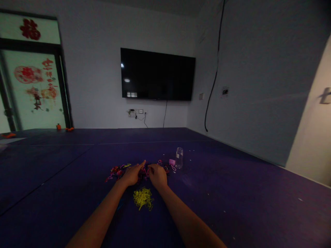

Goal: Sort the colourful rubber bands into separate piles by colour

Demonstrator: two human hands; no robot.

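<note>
A mixed pile of small coloured loops (117,170), which look like rubber bands in red, pink and dark tones, spreads over the purple surface. My left hand (131,175) rests on this pile with a finger stretched out. Close beside it, my right hand (158,175) has its fingers curled together over the pile's right part. Whatever those fingers hold is hidden or too small to name. Between my forearms lies a separate heap of yellow bands (143,198).
A clear, uncapped bottle (179,158) stands right of the pile, with a pink cap with a loop (172,163) beside it. Small white scraps dot the purple mat (232,193). Orange objects (59,126) sit by the glass door. A television (157,74) hangs on the wall.
</note>
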